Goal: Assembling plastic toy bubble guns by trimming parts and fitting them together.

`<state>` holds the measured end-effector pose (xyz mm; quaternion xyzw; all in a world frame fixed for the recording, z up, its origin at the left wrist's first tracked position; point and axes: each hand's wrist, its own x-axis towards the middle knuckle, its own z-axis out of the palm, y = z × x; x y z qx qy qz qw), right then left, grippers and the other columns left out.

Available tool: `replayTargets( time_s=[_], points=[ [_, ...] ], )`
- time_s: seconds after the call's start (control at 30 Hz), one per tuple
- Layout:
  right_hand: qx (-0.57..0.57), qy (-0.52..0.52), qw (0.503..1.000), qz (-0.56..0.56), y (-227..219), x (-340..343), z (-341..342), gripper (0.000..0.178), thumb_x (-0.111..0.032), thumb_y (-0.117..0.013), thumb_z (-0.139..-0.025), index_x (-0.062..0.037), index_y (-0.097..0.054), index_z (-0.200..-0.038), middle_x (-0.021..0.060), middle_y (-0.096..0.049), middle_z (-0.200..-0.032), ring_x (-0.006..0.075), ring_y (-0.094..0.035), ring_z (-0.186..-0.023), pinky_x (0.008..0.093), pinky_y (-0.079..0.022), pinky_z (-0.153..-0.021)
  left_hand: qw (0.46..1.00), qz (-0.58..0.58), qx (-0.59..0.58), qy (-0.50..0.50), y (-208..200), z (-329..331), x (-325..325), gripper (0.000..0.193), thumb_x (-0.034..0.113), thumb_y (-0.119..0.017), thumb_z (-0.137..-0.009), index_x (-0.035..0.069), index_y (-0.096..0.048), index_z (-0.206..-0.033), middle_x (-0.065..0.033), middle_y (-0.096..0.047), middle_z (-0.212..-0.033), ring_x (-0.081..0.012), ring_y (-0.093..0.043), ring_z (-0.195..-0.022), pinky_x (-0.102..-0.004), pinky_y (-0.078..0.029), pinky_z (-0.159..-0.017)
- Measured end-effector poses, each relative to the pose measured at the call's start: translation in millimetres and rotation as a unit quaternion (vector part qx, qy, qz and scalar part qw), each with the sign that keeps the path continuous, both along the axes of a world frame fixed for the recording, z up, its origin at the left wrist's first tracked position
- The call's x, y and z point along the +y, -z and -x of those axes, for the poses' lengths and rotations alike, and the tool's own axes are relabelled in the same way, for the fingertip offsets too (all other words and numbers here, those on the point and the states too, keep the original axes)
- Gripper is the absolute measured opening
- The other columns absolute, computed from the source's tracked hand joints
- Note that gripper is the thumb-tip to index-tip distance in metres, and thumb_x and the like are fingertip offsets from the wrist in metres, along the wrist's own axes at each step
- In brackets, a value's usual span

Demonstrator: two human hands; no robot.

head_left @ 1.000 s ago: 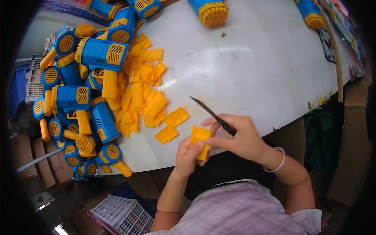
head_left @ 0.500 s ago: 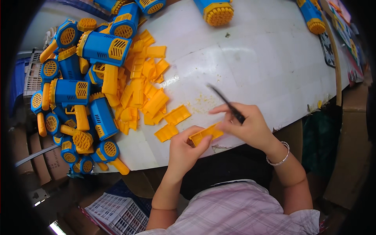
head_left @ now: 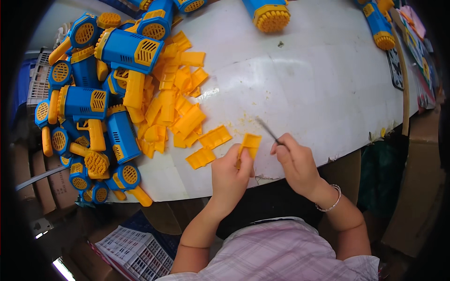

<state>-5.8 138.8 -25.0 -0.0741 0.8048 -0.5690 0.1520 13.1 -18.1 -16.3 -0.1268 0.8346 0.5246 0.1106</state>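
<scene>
Yellow plastic makes up the small piece [head_left: 251, 143] in the left hand [head_left: 231, 173], which is closed around its lower end, with thumb and fingers pinching it. The piece stands tilted up just above the near edge of the white bench [head_left: 300, 103], between the two hands. The right hand [head_left: 298, 166] is closed on the handle of a knife [head_left: 268, 129]; the blade, blurred, points up and leftward, apart from the piece. Yellow crumbs [head_left: 246, 122] are scattered on the bench beyond both hands. Just left of the held piece lie two loose yellow pieces [head_left: 215, 136], near each other, and past them a heap of similar pieces [head_left: 187, 119]. Blue and yellow toy guns [head_left: 129, 49] are stacked along the left side, beside the heap. Another toy gun [head_left: 269, 16] lies at the far edge, and a bracelet [head_left: 335, 199] circles the right wrist.
</scene>
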Motion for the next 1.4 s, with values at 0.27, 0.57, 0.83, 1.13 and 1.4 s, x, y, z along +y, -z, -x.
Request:
replayTargets(
  time_s=[0.27,0.57,0.83,1.13,1.4],
  points=[
    [0.071,-0.105,0.979,-0.158,1.3,-13.1,9.7,0.014,-0.013,-0.049,-0.085,-0.0021,-0.044,-0.077,0.0186,-0.050,-0.055,0.0373,-0.051,-0.052,0.0413,-0.038,-0.043,0.966,0.201,0.155,0.041,0.5,-4.8,2.4,0.011,0.010,-0.057,-0.078,0.003,-0.056,-0.070,-0.0129,-0.050,-0.049,-0.0266,-0.051,-0.041,-0.0323,-0.039,-0.040],
    [0.052,-0.069,0.979,-0.184,4.9,-3.2,16.8,0.017,-0.015,-0.049,-0.085,-0.0019,-0.044,-0.077,0.0202,-0.048,-0.052,0.0396,-0.051,-0.051,0.0442,-0.039,-0.044,0.962,0.205,0.167,0.062,-3.8,-11.8,-0.4,0.009,0.008,-0.058,-0.076,0.004,-0.055,-0.068,-0.0116,-0.048,-0.046,-0.0259,-0.050,-0.040,-0.0333,-0.038,-0.039],
    [0.068,-0.100,0.981,-0.153,12.8,-0.6,12.3,0.018,-0.015,-0.050,-0.086,-0.0020,-0.045,-0.075,0.0191,-0.047,-0.051,0.0381,-0.050,-0.048,0.0422,-0.039,-0.043,0.948,0.241,0.199,0.065,-1.5,-8.6,-4.6,0.007,0.007,-0.058,-0.076,0.003,-0.055,-0.070,-0.0108,-0.048,-0.047,-0.0249,-0.050,-0.039,-0.0329,-0.038,-0.039],
    [0.079,-0.119,0.980,-0.139,-8.0,-5.9,2.9,0.018,-0.016,-0.049,-0.086,-0.0018,-0.046,-0.076,0.0196,-0.049,-0.053,0.0393,-0.051,-0.051,0.0440,-0.040,-0.044,0.967,0.183,0.170,0.046,-7.1,-10.9,1.9,0.009,0.007,-0.056,-0.077,0.003,-0.055,-0.069,-0.0119,-0.047,-0.047,-0.0271,-0.049,-0.039,-0.0337,-0.038,-0.039],
    [0.141,-0.150,0.968,-0.144,11.0,0.2,7.2,0.017,-0.015,-0.049,-0.085,-0.0015,-0.045,-0.076,0.0191,-0.049,-0.054,0.0377,-0.052,-0.051,0.0431,-0.041,-0.044,0.951,0.232,0.186,0.083,-7.6,-10.1,-5.0,0.008,0.006,-0.055,-0.078,0.003,-0.055,-0.071,-0.0115,-0.046,-0.047,-0.0270,-0.048,-0.039,-0.0342,-0.036,-0.038]
  ],
)
